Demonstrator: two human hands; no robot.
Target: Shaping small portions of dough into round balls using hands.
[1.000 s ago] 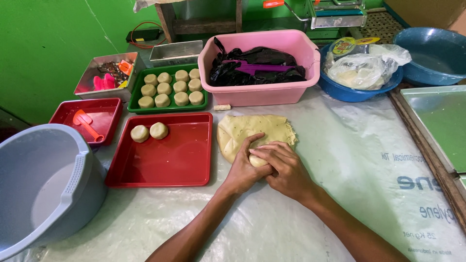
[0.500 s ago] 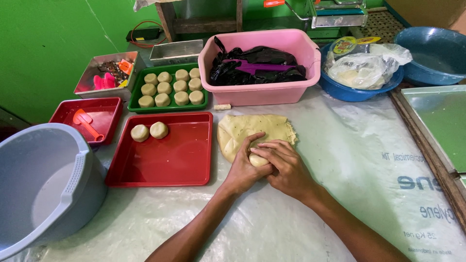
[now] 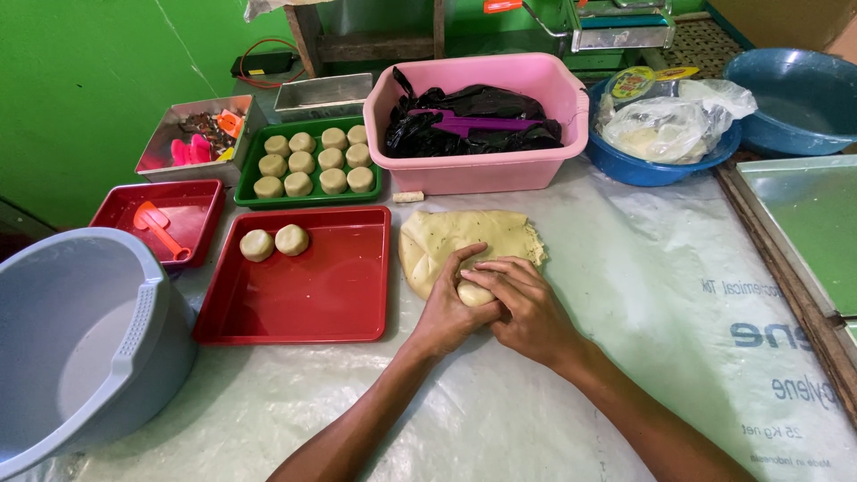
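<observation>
- Both forearms enter from the lower edge of the frame, over a worktop (image 3: 625,295) covered in clear plastic sheeting with blue print at the right.
- Left hand (image 3: 449,302) and right hand (image 3: 525,303) meet at the centre, fingers curled and pressed together around a small dough ball (image 3: 474,294); only a pale patch of it shows between the fingers.
- The ball sits at the near edge of a flattened dough sheet (image 3: 469,236), which lies on the plastic just beyond the hands. The hands cover the sheet's near edge.
- Left of the hands, just beside the sheet: a large red tray (image 3: 312,286) with two formed dough pieces (image 3: 275,242) in its far left corner.
- Near left: a grey plastic basin (image 3: 80,339), cut off by the frame edge.
- Farther left: a small red tray (image 3: 192,201) holding an orange scoop (image 3: 159,226).
- Beyond the large tray: a green tray (image 3: 245,195) filled with rows of formed pieces.
- Behind the sheet: a pink tub (image 3: 486,170) holding black plastic and something purple; contents unclear.
- Far right: a blue bowl (image 3: 643,170) with a clear bag in it, a second blue bowl (image 3: 786,107), and a metal tray (image 3: 803,223) cut off at the right.
- Far left: a metal box (image 3: 156,147) of small coloured items, hard to make out.
</observation>
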